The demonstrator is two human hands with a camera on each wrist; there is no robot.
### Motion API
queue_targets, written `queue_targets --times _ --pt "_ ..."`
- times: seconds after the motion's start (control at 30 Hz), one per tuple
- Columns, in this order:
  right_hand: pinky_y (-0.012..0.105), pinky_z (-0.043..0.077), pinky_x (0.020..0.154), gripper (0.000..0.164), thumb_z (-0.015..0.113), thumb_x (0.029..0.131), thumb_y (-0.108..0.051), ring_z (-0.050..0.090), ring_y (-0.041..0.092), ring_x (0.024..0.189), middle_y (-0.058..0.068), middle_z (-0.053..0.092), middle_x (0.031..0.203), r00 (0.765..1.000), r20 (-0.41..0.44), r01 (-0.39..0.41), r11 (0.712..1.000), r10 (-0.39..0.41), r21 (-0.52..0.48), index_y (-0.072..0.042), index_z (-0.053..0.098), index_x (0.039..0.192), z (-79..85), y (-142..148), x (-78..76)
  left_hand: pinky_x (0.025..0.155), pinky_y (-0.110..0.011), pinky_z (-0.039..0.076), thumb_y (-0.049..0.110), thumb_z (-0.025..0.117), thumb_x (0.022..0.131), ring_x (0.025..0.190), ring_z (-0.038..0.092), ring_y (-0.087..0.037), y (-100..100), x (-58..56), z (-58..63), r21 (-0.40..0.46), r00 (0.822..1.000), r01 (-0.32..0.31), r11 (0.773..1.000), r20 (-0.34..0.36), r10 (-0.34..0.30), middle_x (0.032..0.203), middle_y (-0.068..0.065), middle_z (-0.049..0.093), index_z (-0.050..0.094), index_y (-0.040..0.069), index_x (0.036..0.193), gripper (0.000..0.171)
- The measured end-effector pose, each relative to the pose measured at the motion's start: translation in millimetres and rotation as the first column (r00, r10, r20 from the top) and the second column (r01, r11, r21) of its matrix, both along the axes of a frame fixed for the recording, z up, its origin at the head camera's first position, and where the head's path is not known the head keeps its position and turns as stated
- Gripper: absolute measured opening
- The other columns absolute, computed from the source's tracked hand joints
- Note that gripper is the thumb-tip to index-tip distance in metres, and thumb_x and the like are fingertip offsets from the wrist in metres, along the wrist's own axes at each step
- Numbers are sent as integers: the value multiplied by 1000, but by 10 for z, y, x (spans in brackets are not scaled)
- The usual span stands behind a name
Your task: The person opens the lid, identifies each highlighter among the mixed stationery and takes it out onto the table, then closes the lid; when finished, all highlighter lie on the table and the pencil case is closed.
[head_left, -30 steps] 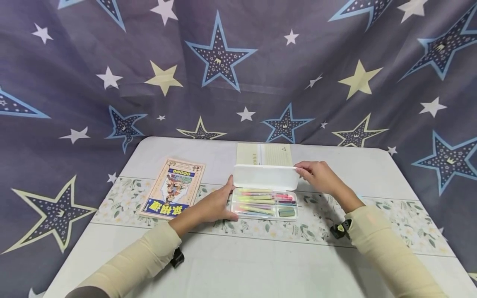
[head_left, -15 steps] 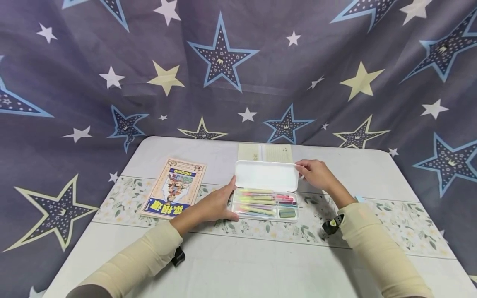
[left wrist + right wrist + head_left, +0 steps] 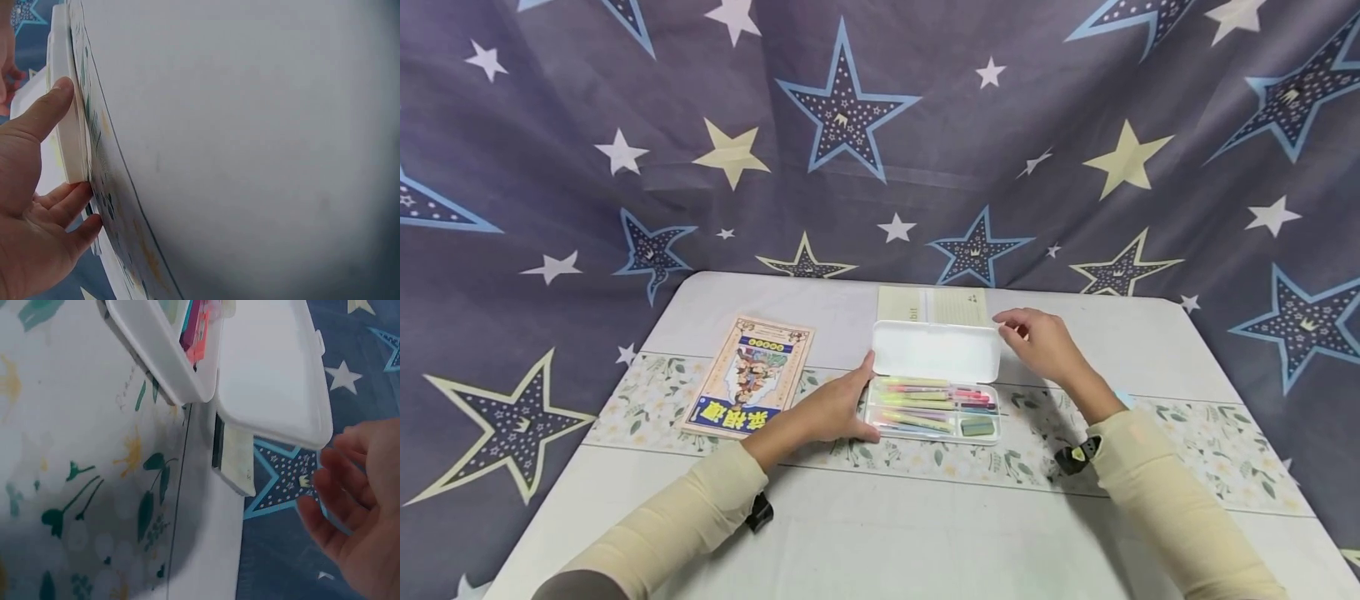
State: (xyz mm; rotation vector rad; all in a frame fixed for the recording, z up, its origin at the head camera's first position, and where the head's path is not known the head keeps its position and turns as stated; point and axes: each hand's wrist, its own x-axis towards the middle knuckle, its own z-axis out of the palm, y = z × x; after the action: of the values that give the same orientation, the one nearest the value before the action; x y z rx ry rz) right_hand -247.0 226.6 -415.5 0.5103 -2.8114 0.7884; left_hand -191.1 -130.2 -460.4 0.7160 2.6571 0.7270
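A white plastic pencil case [image 3: 957,400] lies open on the table, its lid [image 3: 936,352] tipped back toward the far side. Inside are several pastel pens [image 3: 916,402], a few pink and dark ones, and a green block like an eraser [image 3: 977,427] in the small front-right compartment. My left hand [image 3: 835,408] holds the case's left end; in the left wrist view the thumb [image 3: 53,106] lies on its front wall and the fingers reach around the end. My right hand [image 3: 1043,343], fingers loosely bent with nothing in them, hovers just beside the lid's right corner.
Behind the lid lies a cream notebook [image 3: 958,305], partly covered by it. To the left is a book with an orange-bordered cover [image 3: 790,350]. A floral strip [image 3: 1075,433] runs across the white table, and a starry curtain [image 3: 925,183] hangs behind it.
The lid has tipped further back, away from me. My right hand has let go of its corner and moved slightly off. The left hand has stayed at the case's left end.
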Motion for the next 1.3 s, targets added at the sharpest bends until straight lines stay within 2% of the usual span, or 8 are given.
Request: queue_targets --times 0.13,0.3,0.53,0.67,0.77,1.03,1.3 --pt "32 48 63 24 62 100 -15 61 19 75 10 72 95 998 -48 -44 999 43 -15 -6 74 120 48 -75 55 119 -43 39 47 90 74 146 44 -27 -5 -4 8 -2 1000 -4 1000 -5 4 157 -8 46 -10 7 163 139" --pt "32 53 67 23 65 98 -10 62 15 76 8 73 95 988 -37 -151 989 151 -1 -5 75 118 32 -188 104 119 -43 39 46 90 74 145 45 -26 -5 -19 -4 8 1000 0 1000 -11 0 156 -8 47 -10 7 163 140" --pt "31 56 68 21 67 97 -10 65 11 76 4 74 93 956 -85 -270 954 282 130 -9 76 115 -92 -370 161 121 -42 37 48 90 73 148 42 -26 14 -6 6 -11 1000 -11 1000 -7 11 157 -8 45 -10 8 163 140" --pt "31 54 68 22 68 97 -9 63 10 75 2 75 95 942 -100 -296 936 319 190 -12 77 116 -164 -472 183 121 -42 36 48 90 73 149 41 -25 16 0 9 -18 1000 -15 1000 -4 15 158 -7 45 -10 8 163 140" --pt "29 54 68 23 68 97 -10 62 8 75 0 75 95 939 -81 -310 923 335 226 -15 77 118 -204 -533 199 122 -42 36 48 90 73 149 40 -26 16 1 4 -15 1000 -16 1000 1 16 158 -7 45 -11 8 163 140" --pt "32 58 72 25 70 95 -10 66 11 80 0 74 96 920 -57 -359 891 388 279 -15 77 118 -301 -647 257 122 -42 36 48 90 74 150 39 -26 14 9 -2 -18 1000 -16 1000 -1 16 159 -8 43 -11 9 163 140" --pt "29 57 70 21 72 96 -15 67 12 80 0 72 98 917 -52 -355 867 396 349 -17 78 116 -365 -693 281 122 -42 35 48 90 74 150 38 -26 12 16 7 -11 1000 -19 1000 2 19 160 -8 43 -10 9 163 139"
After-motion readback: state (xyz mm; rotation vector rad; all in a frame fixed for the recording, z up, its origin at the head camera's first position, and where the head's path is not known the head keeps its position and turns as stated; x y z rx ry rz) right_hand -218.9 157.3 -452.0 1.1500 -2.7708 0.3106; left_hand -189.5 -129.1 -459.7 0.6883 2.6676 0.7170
